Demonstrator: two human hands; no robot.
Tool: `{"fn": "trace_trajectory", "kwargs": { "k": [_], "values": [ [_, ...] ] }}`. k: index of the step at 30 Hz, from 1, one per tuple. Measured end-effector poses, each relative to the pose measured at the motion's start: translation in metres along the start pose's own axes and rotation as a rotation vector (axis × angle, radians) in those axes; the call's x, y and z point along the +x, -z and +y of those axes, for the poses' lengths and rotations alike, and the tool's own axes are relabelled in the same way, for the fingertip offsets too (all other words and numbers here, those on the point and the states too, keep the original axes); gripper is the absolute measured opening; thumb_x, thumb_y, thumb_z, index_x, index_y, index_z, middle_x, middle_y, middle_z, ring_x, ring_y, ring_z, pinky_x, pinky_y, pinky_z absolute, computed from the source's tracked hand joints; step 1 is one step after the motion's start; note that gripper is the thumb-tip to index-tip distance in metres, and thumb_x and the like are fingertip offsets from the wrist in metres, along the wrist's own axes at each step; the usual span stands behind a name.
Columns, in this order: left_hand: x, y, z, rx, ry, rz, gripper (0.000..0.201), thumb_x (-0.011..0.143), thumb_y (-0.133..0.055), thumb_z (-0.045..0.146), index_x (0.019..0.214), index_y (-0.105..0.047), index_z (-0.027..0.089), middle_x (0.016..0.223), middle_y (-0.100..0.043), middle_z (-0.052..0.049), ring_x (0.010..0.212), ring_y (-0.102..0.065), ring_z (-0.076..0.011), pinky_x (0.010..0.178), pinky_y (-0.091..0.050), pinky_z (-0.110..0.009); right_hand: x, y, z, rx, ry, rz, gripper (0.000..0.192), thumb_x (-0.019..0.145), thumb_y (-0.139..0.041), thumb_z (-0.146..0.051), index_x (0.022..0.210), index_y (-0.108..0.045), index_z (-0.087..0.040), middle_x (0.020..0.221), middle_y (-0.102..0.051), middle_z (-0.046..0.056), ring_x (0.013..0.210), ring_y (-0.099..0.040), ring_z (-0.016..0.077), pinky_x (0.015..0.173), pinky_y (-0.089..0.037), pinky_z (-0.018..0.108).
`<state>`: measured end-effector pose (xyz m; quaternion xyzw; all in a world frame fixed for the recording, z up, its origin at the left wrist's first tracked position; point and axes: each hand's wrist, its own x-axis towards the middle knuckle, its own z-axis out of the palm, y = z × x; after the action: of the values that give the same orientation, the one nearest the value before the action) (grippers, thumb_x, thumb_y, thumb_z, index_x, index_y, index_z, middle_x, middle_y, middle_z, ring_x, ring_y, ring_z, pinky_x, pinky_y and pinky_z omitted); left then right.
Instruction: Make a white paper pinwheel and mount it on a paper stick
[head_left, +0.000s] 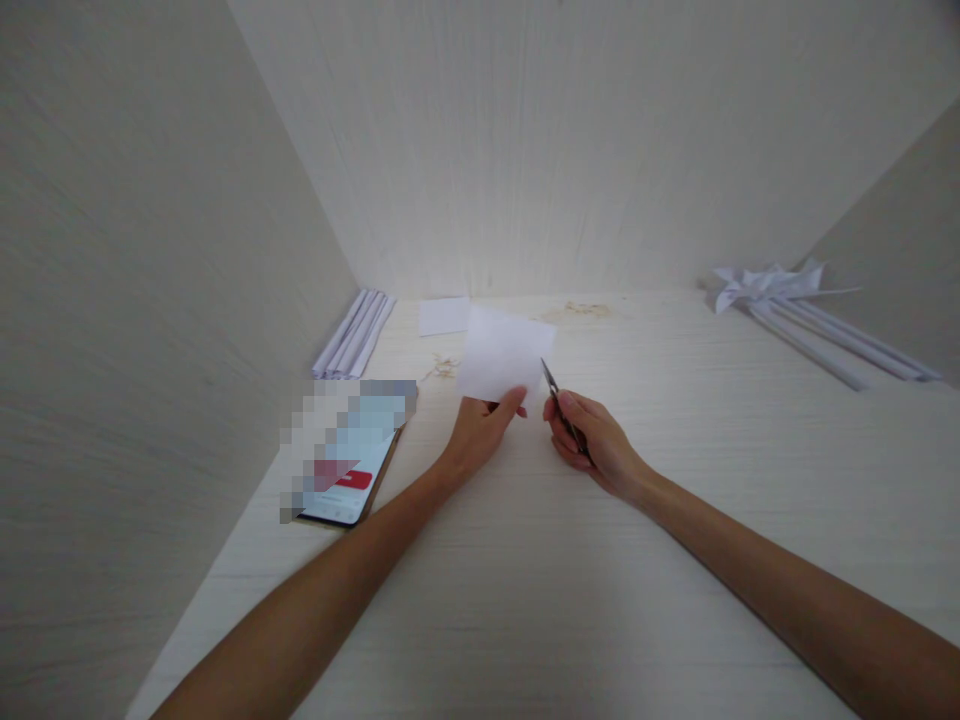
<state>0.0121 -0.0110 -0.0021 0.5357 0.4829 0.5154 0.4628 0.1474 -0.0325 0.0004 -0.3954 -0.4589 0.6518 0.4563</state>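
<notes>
My left hand pinches the lower edge of a white sheet of paper, thumb on top and fingers underneath. The sheet is held up over the table. In my right hand is a pair of scissors, its handles wrapped by my fingers. The blades point up and to the left, with their tips at the sheet's right edge. Whether the tips touch the paper I cannot tell. A smaller white paper piece lies flat behind the sheet, to its left.
A phone with a lit, partly blurred screen lies at the left. Behind it, rolled white paper sticks rest by the wall. White paper pinwheels on paper sticks lie at the back right. Walls enclose the table on the left, back and right.
</notes>
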Motion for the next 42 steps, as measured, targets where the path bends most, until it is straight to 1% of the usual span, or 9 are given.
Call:
{"fn": "trace_trajectory", "kwargs": {
  "k": [4, 7, 13, 18, 23, 26, 31, 35, 42],
  "values": [
    [0.0026, -0.0002, -0.0024, -0.185, 0.11, 0.068, 0.029, 0.063, -0.058, 0.041, 0.05, -0.051, 0.015, 0.046, -0.044, 0.004, 0.042, -0.039, -0.0055, 0.04, -0.029, -0.018, -0.0008, -0.0005, 0.0, -0.112, -0.035, -0.076, 0.031, 0.074, -0.047, -0.047, 0.067, -0.047, -0.017, 0.034, -0.031, -0.011, 0.026, -0.019, 0.0022, 0.027, -0.011, 0.016],
    [0.0031, -0.0004, -0.0034, -0.244, 0.128, 0.077, 0.032, 0.061, -0.059, 0.043, 0.051, -0.049, 0.015, 0.044, -0.041, 0.005, 0.04, -0.034, -0.004, 0.038, -0.024, -0.018, -0.0011, -0.001, 0.0004, -0.178, -0.05, -0.111, 0.031, 0.075, -0.045, -0.046, 0.067, -0.047, -0.017, 0.033, -0.031, -0.011, 0.027, -0.019, 0.0026, 0.027, -0.012, 0.017],
    [0.0039, -0.0002, -0.0077, -0.181, 0.084, 0.006, 0.038, 0.065, -0.055, 0.049, 0.05, -0.051, 0.014, 0.041, -0.039, 0.005, 0.038, -0.033, -0.0045, 0.038, -0.02, -0.019, -0.0014, -0.0024, 0.0014, -0.228, -0.034, -0.119, 0.03, 0.078, -0.042, -0.043, 0.066, -0.048, -0.016, 0.034, -0.032, -0.01, 0.028, -0.02, 0.003, 0.029, -0.013, 0.017],
    [0.0012, 0.0001, -0.0047, -0.154, 0.108, -0.079, 0.039, 0.064, -0.053, 0.049, 0.049, -0.053, 0.014, 0.039, -0.038, 0.005, 0.037, -0.031, -0.0044, 0.038, -0.02, -0.021, -0.0014, -0.0011, 0.0027, -0.195, -0.018, -0.112, 0.03, 0.079, -0.041, -0.044, 0.067, -0.048, -0.017, 0.034, -0.031, -0.01, 0.028, -0.019, 0.0032, 0.029, -0.013, 0.017],
    [-0.0004, 0.0009, -0.0017, -0.205, 0.151, -0.144, 0.03, 0.064, -0.051, 0.041, 0.052, -0.057, 0.014, 0.041, -0.041, 0.004, 0.038, -0.031, -0.0049, 0.039, -0.021, -0.021, -0.0008, -0.0002, 0.0027, -0.175, -0.007, -0.094, 0.031, 0.077, -0.043, -0.046, 0.067, -0.048, -0.017, 0.035, -0.031, -0.01, 0.028, -0.019, 0.003, 0.028, -0.013, 0.017],
    [-0.001, 0.0014, -0.0012, -0.191, 0.165, -0.143, 0.026, 0.064, -0.049, 0.037, 0.051, -0.056, 0.015, 0.042, -0.042, 0.004, 0.038, -0.032, -0.005, 0.039, -0.022, -0.021, -0.0002, 0.0, 0.0028, -0.168, -0.012, -0.088, 0.031, 0.077, -0.044, -0.045, 0.067, -0.048, -0.017, 0.035, -0.031, -0.01, 0.027, -0.019, 0.0029, 0.028, -0.012, 0.017],
    [-0.0012, 0.0028, -0.0011, -0.108, 0.103, -0.134, 0.027, 0.068, -0.049, 0.034, 0.05, -0.053, 0.015, 0.046, -0.047, 0.002, 0.04, -0.037, -0.0056, 0.039, -0.025, -0.02, 0.0001, -0.0001, 0.0027, -0.164, -0.026, -0.096, 0.031, 0.077, -0.043, -0.046, 0.067, -0.048, -0.017, 0.034, -0.031, -0.01, 0.027, -0.02, 0.0032, 0.028, -0.012, 0.017],
    [0.0007, 0.0034, -0.0024, -0.128, 0.032, -0.149, 0.024, 0.07, -0.049, 0.033, 0.059, -0.058, 0.014, 0.052, -0.052, 0.0, 0.041, -0.042, -0.0066, 0.037, -0.028, -0.02, -0.0003, 0.0001, 0.0019, -0.164, -0.04, -0.122, 0.032, 0.077, -0.043, -0.047, 0.067, -0.048, -0.017, 0.034, -0.031, -0.01, 0.027, -0.019, 0.0029, 0.027, -0.012, 0.017],
    [-0.0003, 0.0018, -0.0003, -0.18, 0.033, -0.13, 0.023, 0.069, -0.052, 0.032, 0.059, -0.06, 0.012, 0.053, -0.056, -0.003, 0.044, -0.047, -0.0086, 0.037, -0.032, -0.019, -0.0013, 0.0006, 0.0009, -0.157, -0.03, -0.126, 0.033, 0.076, -0.044, -0.048, 0.065, -0.047, -0.017, 0.034, -0.031, -0.011, 0.027, -0.018, 0.0028, 0.027, -0.013, 0.017]
  ]
}}
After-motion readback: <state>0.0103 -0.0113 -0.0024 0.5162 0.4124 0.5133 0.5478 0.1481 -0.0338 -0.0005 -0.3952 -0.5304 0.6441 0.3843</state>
